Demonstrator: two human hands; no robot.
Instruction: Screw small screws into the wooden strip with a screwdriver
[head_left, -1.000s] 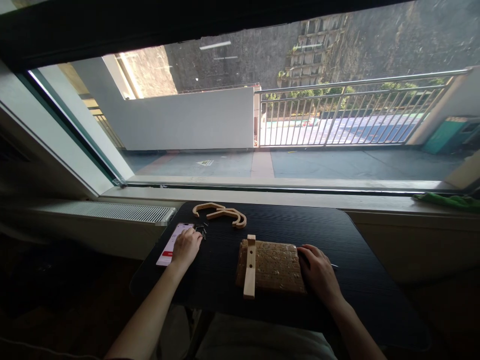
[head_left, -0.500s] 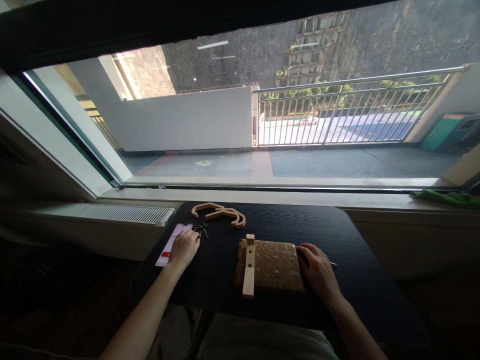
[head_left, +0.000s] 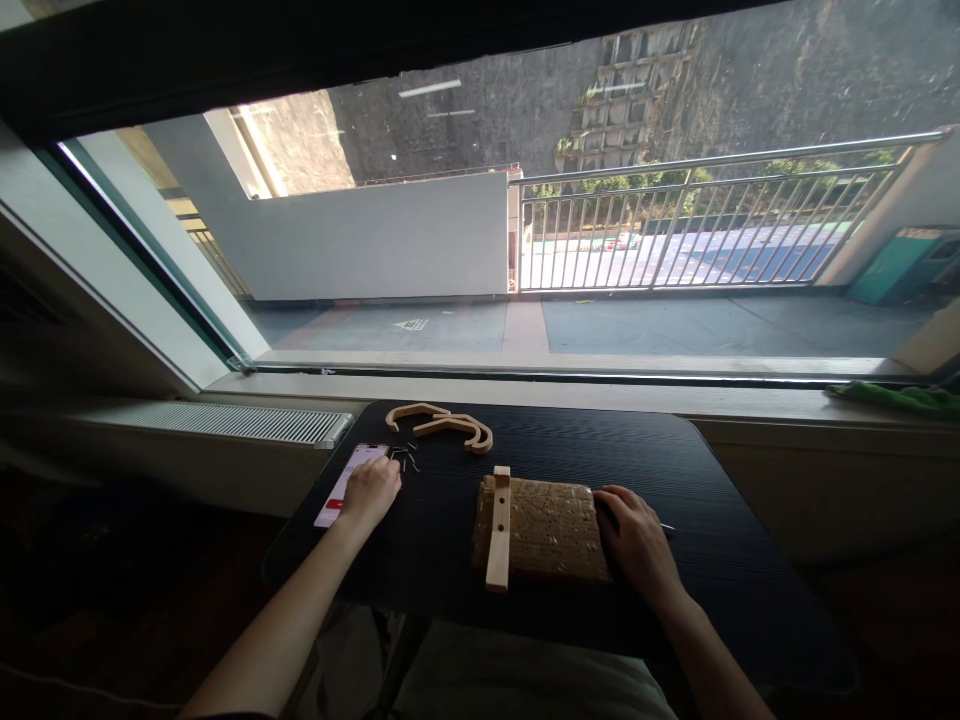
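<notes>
My left hand (head_left: pixel 369 490) is over the right side of a phone (head_left: pixel 330 510), close to several small screws (head_left: pixel 407 458). Its fingers are curled together, and whatever may be in them is hidden. My right hand (head_left: pixel 637 540) is closed at the right end of a brown, tape-wrapped block (head_left: pixel 555 530). From behind this hand a thin metal shaft (head_left: pixel 667 527) sticks out, seemingly a screwdriver's; its handle is mostly covered. A pale wooden strip (head_left: pixel 498 550) with two dark holes lies across the block's left end, its near end overhanging.
Curved wooden pieces (head_left: pixel 480 436) lie at the back left of the black table (head_left: pixel 585 440). Beyond the table are a window sill (head_left: pixel 600 398) and a large window. A white radiator (head_left: pixel 225 420) stands to the left, and a green cloth (head_left: pixel 892 398) lies on the sill at right.
The view has shifted slightly. My left hand stays by the screws with its fingers a little more curled in; my right hand, the block and the wooden strip have not visibly moved.
</notes>
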